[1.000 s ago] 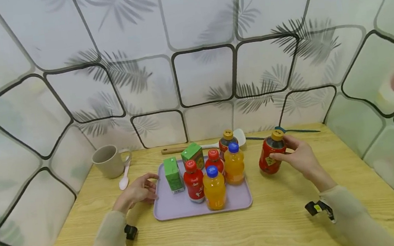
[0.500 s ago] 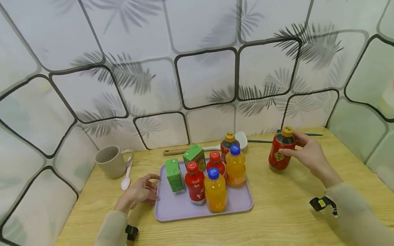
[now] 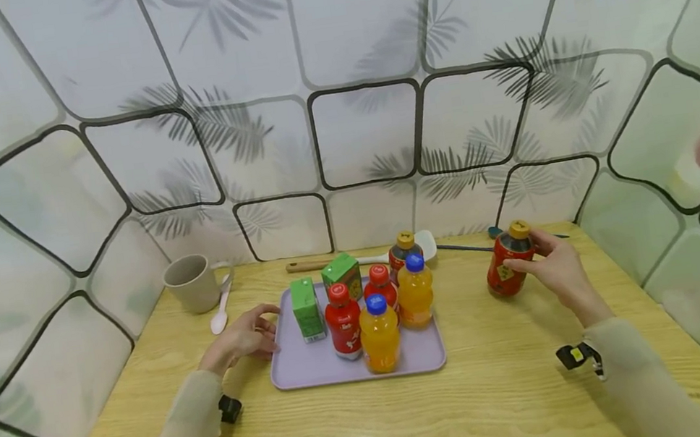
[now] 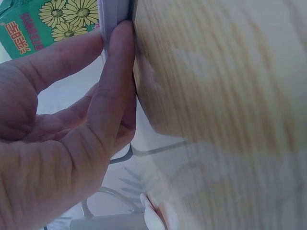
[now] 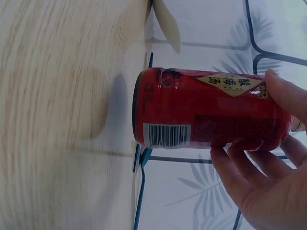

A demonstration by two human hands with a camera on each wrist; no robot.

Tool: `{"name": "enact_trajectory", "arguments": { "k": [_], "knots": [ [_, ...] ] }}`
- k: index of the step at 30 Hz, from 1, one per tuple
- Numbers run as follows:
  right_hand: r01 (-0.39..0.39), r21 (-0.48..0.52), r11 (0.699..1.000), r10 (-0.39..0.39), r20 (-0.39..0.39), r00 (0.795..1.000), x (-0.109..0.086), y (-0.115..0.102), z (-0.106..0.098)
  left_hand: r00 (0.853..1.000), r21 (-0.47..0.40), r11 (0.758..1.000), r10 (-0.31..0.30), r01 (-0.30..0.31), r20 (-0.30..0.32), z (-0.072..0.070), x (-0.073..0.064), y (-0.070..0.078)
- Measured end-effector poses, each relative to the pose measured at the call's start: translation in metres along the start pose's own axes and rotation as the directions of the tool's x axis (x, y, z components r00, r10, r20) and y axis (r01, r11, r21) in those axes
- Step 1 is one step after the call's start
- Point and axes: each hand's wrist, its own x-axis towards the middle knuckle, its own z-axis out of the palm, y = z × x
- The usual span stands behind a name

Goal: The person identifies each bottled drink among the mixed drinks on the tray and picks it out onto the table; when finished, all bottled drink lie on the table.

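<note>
My right hand (image 3: pixel 561 271) grips a red-labelled drink bottle (image 3: pixel 508 268) with a gold cap, thumb on one side and fingers on the other near its top. In the right wrist view the bottle (image 5: pixel 206 110) shows a barcode, and a gap separates its base from the wooden table (image 5: pixel 57 120). My left hand (image 3: pixel 243 339) pinches the left rim of a lilac tray (image 3: pixel 304 377); in the left wrist view its fingertips meet at the tray edge (image 4: pixel 112 14). Standing on the tray are green drink cartons (image 3: pixel 307 311), red bottles (image 3: pixel 344 328), orange juice bottles (image 3: pixel 381 338) and another gold-capped bottle (image 3: pixel 404 252).
A beige mug (image 3: pixel 192 287) and a white spoon (image 3: pixel 221 316) are at the back left. Behind the tray lies a spatula (image 3: pixel 311 265) with a wooden handle. A dark teal utensil (image 3: pixel 463 247) lies along the back, partly behind the held bottle. Patterned curtains (image 3: pixel 366 136) surround the table.
My right hand has carried the gold-capped bottle to the right and slightly back, away from the tray. The left hand has stayed at the tray's rim.
</note>
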Motion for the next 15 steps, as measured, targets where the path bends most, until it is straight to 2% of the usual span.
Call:
{"name": "enact_trajectory", "arguments": {
  "k": [6, 15],
  "knots": [
    [-0.024, -0.026, 0.999, 0.024, -0.024, 0.999, 0.003, 0.002, -0.007, 1.000, 0.000, 1.000, 0.002, -0.002, 0.005, 0.000, 0.000, 0.002],
    [-0.063, -0.004, 0.998, 0.063, -0.030, 0.998, 0.008, 0.013, -0.017, 1.000, -0.006, 1.000, -0.010, 0.010, 0.001, 0.000, 0.001, 0.001]
  ]
}}
